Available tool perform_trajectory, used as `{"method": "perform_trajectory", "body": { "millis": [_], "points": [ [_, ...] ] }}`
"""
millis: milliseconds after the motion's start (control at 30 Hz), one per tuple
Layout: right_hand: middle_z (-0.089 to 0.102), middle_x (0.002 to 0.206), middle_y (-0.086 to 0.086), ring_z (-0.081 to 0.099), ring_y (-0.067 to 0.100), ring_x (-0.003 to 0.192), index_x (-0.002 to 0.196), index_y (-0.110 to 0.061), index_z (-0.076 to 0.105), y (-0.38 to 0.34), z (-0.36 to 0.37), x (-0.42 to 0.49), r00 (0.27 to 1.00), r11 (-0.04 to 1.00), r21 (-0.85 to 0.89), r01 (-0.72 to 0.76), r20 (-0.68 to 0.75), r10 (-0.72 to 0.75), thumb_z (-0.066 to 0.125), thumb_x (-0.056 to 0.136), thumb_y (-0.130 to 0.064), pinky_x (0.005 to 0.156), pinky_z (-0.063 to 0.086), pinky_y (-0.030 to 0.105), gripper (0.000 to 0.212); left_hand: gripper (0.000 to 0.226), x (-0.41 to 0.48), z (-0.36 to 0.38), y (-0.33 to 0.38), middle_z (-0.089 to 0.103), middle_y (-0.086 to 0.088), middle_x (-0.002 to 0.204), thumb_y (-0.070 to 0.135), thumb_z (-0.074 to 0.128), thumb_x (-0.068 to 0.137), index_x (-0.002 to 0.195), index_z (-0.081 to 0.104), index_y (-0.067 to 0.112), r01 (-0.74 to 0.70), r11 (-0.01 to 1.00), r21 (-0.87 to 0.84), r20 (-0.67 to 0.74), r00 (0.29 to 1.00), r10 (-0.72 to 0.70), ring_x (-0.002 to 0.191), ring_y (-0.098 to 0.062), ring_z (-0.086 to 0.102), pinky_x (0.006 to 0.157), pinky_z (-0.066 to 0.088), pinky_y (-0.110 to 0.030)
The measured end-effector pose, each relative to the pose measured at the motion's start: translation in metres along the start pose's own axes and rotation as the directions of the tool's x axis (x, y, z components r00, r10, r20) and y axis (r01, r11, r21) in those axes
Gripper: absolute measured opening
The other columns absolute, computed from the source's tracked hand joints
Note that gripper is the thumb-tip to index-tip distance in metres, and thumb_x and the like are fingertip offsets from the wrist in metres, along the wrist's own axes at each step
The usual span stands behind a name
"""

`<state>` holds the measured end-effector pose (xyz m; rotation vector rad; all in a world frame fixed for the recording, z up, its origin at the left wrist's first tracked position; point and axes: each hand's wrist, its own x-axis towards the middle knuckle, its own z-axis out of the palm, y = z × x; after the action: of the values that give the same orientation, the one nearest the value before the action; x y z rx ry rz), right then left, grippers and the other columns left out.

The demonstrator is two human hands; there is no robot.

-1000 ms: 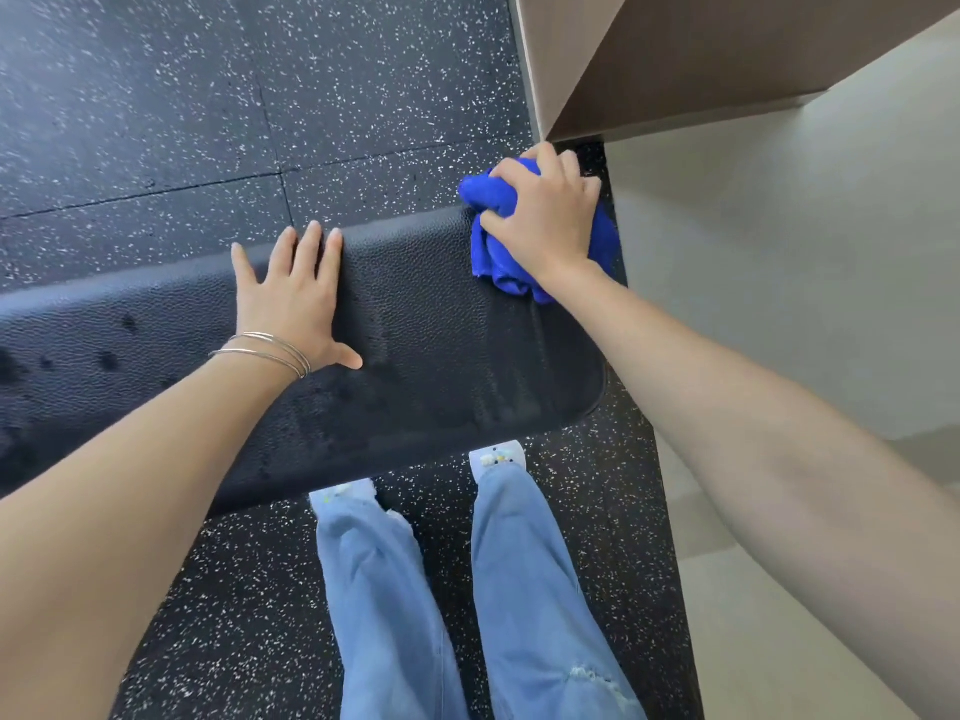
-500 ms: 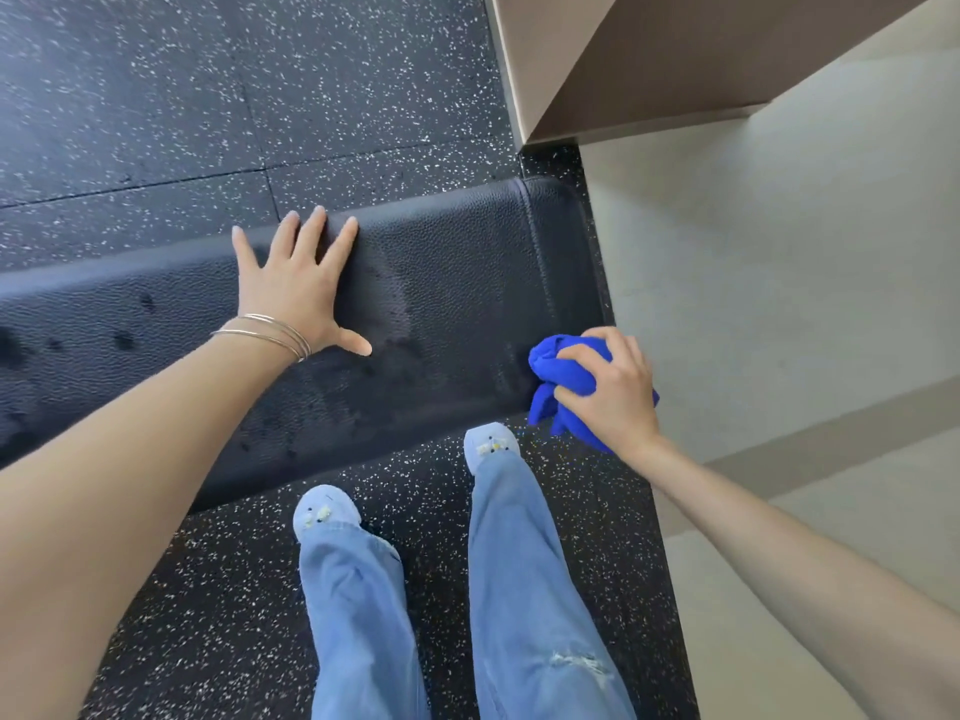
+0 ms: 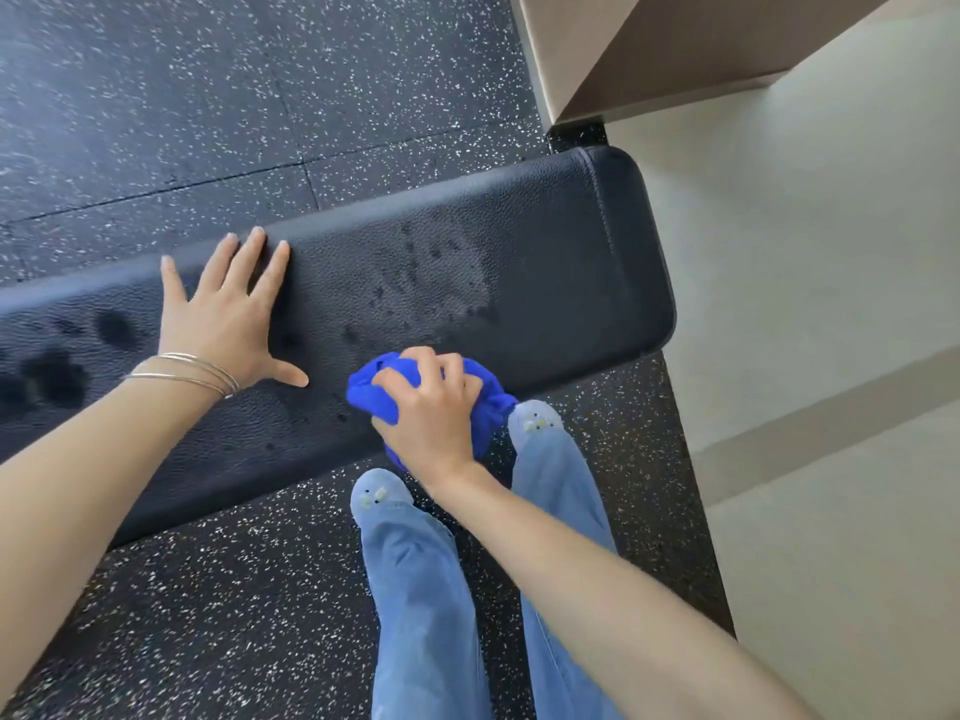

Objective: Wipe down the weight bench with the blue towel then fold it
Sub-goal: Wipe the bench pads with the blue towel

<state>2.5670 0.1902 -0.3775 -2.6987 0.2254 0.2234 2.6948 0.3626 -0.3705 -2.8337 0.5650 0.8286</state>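
Observation:
The black padded weight bench (image 3: 545, 241) runs across the view from left to right, with damp streaks and dark wet spots on its top. My left hand (image 3: 228, 319) lies flat on the bench with fingers spread, thin bangles at the wrist. My right hand (image 3: 431, 407) grips the bunched blue towel (image 3: 491, 402) and presses it on the bench's near edge, just right of my left thumb. Most of the towel is hidden under my fingers.
The floor is black rubber with white speckles (image 3: 208, 96). My legs in light blue jeans (image 3: 426, 589) stand close against the bench's near side. A beige wall and lighter floor (image 3: 805, 304) lie past the bench's right end, with a brown panel (image 3: 649, 49) above.
My right hand has swept the towel from the far right corner of the bench down its right end, then left along the near edge toward my left hand. My left hand stays flat.

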Motion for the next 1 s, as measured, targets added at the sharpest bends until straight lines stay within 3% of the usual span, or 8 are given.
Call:
{"method": "perform_trajectory", "body": {
  "millis": [167,267,333,467,567,733,900,1000],
  "points": [
    [0.068,0.097,0.003,0.059,0.03,0.076,0.069,-0.024,0.066,0.063,-0.03,0.018,0.937,0.917,-0.197,0.346,0.031,-0.347,0.078,0.052,-0.019,0.064,0.041,0.037,0.021,0.143,0.0,0.002,-0.001,0.005,-0.006,0.16,0.066,0.081,0.041,0.152,0.005,0.019,-0.007,1.0,-0.011,-0.008,1.0,0.007,0.147,-0.024,0.006,0.11,0.007,-0.067],
    [0.062,0.109,0.006,0.055,0.035,0.091,0.085,-0.022,0.069,0.125,-0.06,0.043,0.997,0.972,-0.233,-0.034,-0.073,0.017,0.075,0.064,-0.022,0.07,0.041,0.041,0.022,0.143,0.0,0.003,-0.002,0.006,-0.005,0.16,0.068,0.08,0.04,0.152,0.005,0.02,-0.007,1.0,-0.005,-0.015,1.0,0.007,0.147,-0.024,0.006,0.11,0.007,-0.067],
    [0.053,0.12,0.006,0.048,0.036,0.102,0.099,-0.023,0.067,0.155,-0.072,0.055,0.937,0.922,-0.177,-0.344,-0.132,0.324,0.067,0.073,-0.023,0.08,0.04,0.044,0.026,0.142,0.0,0.005,-0.003,0.007,-0.004,0.16,0.067,0.08,0.039,0.152,0.006,0.021,-0.01,1.0,-0.03,-0.028,1.0,0.009,0.148,-0.023,0.007,0.109,0.007,-0.067],
    [0.049,0.124,0.007,0.046,0.036,0.106,0.107,-0.023,0.064,0.137,-0.061,0.061,0.873,0.876,-0.089,-0.475,-0.178,0.455,0.063,0.076,-0.024,0.087,0.039,0.046,0.031,0.143,0.002,0.006,-0.004,0.004,-0.002,0.161,0.066,0.081,0.039,0.152,0.005,0.023,0.0,0.998,-0.069,-0.022,1.0,-0.001,0.148,-0.021,0.003,0.11,0.009,-0.066],
    [0.051,0.122,0.006,0.048,0.036,0.102,0.101,-0.024,0.066,0.085,-0.037,0.053,0.924,0.926,-0.065,-0.371,-0.12,0.362,0.066,0.073,-0.024,0.082,0.04,0.045,0.029,0.142,0.002,0.003,-0.001,0.0,-0.002,0.161,0.063,0.083,0.041,0.152,0.002,0.022,0.015,0.997,-0.076,-0.004,1.0,-0.015,0.148,-0.022,-0.001,0.112,0.01,-0.064],
    [0.062,0.106,0.009,0.055,0.035,0.088,0.085,-0.024,0.07,-0.009,0.001,0.044,0.994,0.99,-0.102,0.101,0.055,-0.096,0.083,0.054,-0.026,0.065,0.039,0.041,0.034,0.142,-0.001,0.003,0.001,-0.002,0.0,0.161,0.059,0.084,0.043,0.151,0.0,0.022,0.022,0.995,-0.095,0.002,1.0,-0.022,0.148,-0.021,-0.002,0.114,0.011,-0.06],
    [0.069,0.099,0.006,0.061,0.03,0.075,0.075,-0.026,0.068,0.048,-0.037,0.074,0.779,0.733,-0.266,0.626,0.165,-0.605,0.074,0.066,-0.028,0.063,0.045,0.037,0.01,0.141,0.0,0.002,0.0,-0.007,0.001,0.16,0.061,0.082,0.047,0.151,-0.005,0.024,0.024,0.995,-0.1,0.013,1.0,-0.022,0.148,-0.021,-0.006,0.115,0.009,-0.058],
    [0.066,0.107,0.009,0.059,0.035,0.082,0.082,-0.025,0.071,0.109,-0.068,0.095,0.916,0.859,-0.329,0.392,0.053,-0.397,0.074,0.066,-0.022,0.067,0.044,0.041,0.016,0.14,0.001,0.003,-0.001,-0.009,0.001,0.16,0.064,0.08,0.048,0.15,-0.007,0.024,0.019,0.996,-0.091,0.007,1.0,-0.018,0.148,-0.021,-0.007,0.115,0.009,-0.058]
  ]
}}
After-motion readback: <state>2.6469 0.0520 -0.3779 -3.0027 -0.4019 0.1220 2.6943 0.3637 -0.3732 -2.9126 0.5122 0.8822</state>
